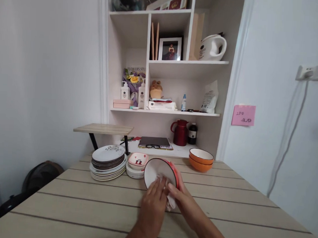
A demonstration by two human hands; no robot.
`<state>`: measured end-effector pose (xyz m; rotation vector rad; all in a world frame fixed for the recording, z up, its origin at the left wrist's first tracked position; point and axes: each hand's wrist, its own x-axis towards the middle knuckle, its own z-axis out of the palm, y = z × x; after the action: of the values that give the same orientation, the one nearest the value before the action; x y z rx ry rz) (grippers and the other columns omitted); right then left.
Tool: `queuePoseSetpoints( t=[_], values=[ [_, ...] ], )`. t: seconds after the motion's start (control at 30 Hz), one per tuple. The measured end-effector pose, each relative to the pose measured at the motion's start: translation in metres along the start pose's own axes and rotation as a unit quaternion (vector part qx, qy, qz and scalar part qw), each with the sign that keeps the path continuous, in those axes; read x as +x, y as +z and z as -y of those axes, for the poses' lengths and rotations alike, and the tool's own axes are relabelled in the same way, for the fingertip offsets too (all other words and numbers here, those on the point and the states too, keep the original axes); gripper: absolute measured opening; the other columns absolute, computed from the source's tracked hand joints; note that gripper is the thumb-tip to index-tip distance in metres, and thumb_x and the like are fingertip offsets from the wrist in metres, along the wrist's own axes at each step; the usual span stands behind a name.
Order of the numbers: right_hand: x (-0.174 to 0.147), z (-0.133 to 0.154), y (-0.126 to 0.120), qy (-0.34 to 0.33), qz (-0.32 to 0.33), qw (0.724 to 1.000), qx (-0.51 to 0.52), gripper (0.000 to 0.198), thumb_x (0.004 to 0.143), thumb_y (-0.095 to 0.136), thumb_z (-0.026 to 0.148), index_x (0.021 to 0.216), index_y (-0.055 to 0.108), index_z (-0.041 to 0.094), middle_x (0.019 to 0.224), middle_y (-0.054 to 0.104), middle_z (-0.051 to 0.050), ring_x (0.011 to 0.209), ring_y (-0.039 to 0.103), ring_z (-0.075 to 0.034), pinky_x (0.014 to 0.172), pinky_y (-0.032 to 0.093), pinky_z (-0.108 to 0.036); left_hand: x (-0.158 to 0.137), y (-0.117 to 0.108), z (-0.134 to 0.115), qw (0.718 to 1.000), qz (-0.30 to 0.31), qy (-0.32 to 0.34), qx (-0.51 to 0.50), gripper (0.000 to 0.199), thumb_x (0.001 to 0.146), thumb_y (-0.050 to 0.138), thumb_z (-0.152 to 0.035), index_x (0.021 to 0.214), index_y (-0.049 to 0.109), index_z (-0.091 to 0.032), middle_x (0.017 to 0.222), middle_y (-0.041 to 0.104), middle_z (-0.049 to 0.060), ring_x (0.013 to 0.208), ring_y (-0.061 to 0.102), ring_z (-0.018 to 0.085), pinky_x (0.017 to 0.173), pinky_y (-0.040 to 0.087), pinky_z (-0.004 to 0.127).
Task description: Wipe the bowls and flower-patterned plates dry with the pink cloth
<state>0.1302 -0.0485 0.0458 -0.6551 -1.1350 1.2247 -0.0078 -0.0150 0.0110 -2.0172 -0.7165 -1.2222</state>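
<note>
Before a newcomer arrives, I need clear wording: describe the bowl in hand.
At the planked table, look between the taller plate stack at left and the orange bowls at right. The right hand holds the bowl while the left hand presses a cloth inside. Unlike the stacked orange bowls, it is tilted and red outside.

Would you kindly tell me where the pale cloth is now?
In the head view, the pale cloth is just right of centre, partly under the left hand inside the round, white-lined red bowl, partly hanging below the bowl.
</note>
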Motion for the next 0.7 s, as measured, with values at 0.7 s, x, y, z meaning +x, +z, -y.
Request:
queuePoseSetpoints(
  t=[0.7],
  values=[
    [-0.004,0.053,-0.057,0.142,-0.016,0.982,-0.122,0.057,0.075,0.068,0.031,0.132,0.058,0.029,0.121,0.071,-0.005,0.107,0.064,-0.03,0.094,0.047,-0.044,-0.005,0.017,-0.012,0.987,0.036,0.15,-0.036,0.02,0.096,0.053,-0.026,0.112,0.064,-0.022,0.122,0.069,0.007,0.113,0.064,0.023,0.11,0.039,0.045]
  ],
)
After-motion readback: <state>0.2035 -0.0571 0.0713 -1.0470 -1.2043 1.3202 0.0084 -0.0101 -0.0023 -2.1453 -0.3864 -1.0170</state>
